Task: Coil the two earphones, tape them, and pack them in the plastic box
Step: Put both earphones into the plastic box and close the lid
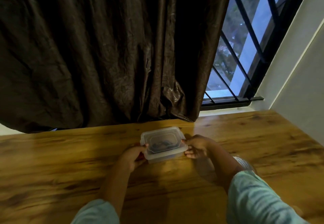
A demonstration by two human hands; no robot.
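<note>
A small clear plastic box (163, 144) with its lid on sits on the wooden table (70, 162), near the middle. Through the lid I make out a dark, bluish coiled shape, too dim to tell apart as earphones. My left hand (134, 155) grips the box's left edge, thumb on the lid's rim. My right hand (197, 146) holds the right edge with its fingers on the lid and side. Both forearms reach in from the bottom, in light green sleeves.
A dark brown curtain (105, 57) hangs right behind the table's far edge. A barred window (245, 48) and a white wall (298, 65) stand at the right. A roll of tape (242, 163) lies partly hidden behind my right forearm.
</note>
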